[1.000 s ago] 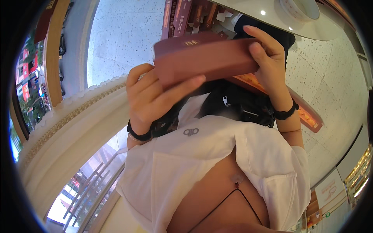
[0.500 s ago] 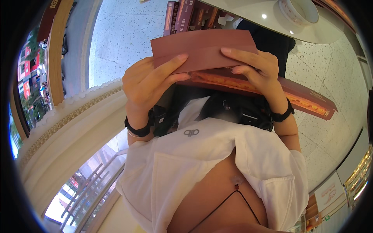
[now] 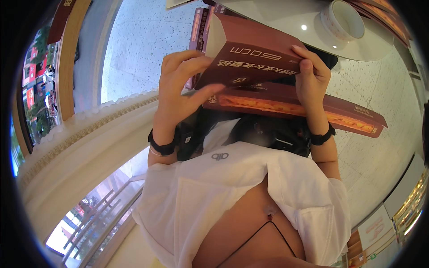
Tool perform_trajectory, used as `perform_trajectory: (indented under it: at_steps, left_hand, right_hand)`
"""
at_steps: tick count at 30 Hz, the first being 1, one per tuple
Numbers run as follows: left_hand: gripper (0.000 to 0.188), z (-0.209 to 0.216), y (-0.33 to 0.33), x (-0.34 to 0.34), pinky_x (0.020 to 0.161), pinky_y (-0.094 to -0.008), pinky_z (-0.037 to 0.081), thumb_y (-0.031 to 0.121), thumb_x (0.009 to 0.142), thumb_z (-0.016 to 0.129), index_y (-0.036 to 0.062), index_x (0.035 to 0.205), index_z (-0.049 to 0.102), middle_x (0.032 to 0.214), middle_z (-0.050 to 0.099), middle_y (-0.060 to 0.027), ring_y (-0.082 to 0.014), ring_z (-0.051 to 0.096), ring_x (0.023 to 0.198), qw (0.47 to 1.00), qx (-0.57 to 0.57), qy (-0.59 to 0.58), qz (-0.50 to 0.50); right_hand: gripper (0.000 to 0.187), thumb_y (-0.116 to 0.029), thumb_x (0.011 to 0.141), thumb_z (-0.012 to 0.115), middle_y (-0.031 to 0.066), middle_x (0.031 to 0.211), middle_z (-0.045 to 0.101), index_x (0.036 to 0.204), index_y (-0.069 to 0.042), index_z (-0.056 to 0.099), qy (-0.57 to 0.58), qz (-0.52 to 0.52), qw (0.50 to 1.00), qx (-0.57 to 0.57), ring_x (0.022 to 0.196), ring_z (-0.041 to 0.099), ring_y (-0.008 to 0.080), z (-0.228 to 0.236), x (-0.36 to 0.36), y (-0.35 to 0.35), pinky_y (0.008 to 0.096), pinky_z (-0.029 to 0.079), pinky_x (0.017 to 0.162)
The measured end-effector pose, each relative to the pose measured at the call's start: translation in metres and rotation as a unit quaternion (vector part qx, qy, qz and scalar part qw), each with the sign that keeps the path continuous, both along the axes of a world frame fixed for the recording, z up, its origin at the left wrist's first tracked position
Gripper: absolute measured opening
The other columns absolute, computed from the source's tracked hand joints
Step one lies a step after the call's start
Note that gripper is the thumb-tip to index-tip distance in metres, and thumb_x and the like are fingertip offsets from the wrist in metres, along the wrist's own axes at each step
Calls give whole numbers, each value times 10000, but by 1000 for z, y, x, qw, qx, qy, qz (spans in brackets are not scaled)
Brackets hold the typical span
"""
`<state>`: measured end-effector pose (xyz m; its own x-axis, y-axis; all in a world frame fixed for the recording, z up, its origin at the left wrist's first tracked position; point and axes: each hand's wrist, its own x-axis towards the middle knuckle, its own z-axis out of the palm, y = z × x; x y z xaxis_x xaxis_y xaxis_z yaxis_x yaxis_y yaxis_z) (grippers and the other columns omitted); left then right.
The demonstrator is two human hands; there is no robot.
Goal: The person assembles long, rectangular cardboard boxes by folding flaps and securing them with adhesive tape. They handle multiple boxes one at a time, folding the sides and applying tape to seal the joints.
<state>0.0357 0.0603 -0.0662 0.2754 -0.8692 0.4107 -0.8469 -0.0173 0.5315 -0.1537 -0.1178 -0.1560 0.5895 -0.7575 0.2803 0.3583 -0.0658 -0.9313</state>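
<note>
Room: I look down on a speckled floor [image 3: 134, 53], with a street showing beyond the glass at far left.
Trim: curved cream trim [image 3: 89, 116] with a beaded edge.
Left hand [image 3: 183, 85]: thumb and fingers spread apart about the open box's left end.
Standing boxes [image 3: 199, 31]: a row behind, partly hidden from me by the open box.
Open box [image 3: 263, 44]: brown, held tilted between the hands, pale lining at its left mouth; I cannot tell what is inside.
Long box [image 3: 268, 100]: crosswise below, right forearm in front.
Right hand [image 3: 310, 76]: pinching the open box's right end.
Table [image 3: 290, 20]: white, bearing a pale bowl [image 3: 330, 31]; contents unclear.
</note>
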Motion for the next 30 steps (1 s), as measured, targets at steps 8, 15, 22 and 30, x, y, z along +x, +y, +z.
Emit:
perform_trajectory:
  at_steps: [8,15,22,30]
  left_hand:
    - [150,10,-22,-16,878,-285,436,145,900,614,25,840,547,666,607,-6,-41,495,643,950,-92,277,112]
    - [223,11,-9,-25,587,-156,287,217,958,541,56,817,477,604,394,80,-4,281,579,916,-87,373,123]
    - [212,11,-4,-30,531,-179,223,197,979,489,66,821,436,641,388,69,-2,277,597,923,-88,356,116]
    - [481,11,-13,-32,766,-235,447,157,867,642,48,1286,432,982,652,-98,-119,591,854,940,-60,332,52]
  right_hand:
    - [1013,-112,688,816,165,1358,442,1458,-38,161,-84,30,991,-97,1209,483,254,8,15,12,373,406,1005]
    - [953,-255,587,862,162,1392,438,1378,-19,386,61,43,975,-207,1222,492,280,19,6,7,349,387,1020]
    - [916,-196,622,853,154,1344,495,1385,-16,380,51,96,980,-168,1182,522,226,25,-1,10,330,424,981]
    - [757,-23,733,750,126,1361,470,1395,-38,382,31,152,988,17,1164,499,170,34,-2,9,288,420,967]
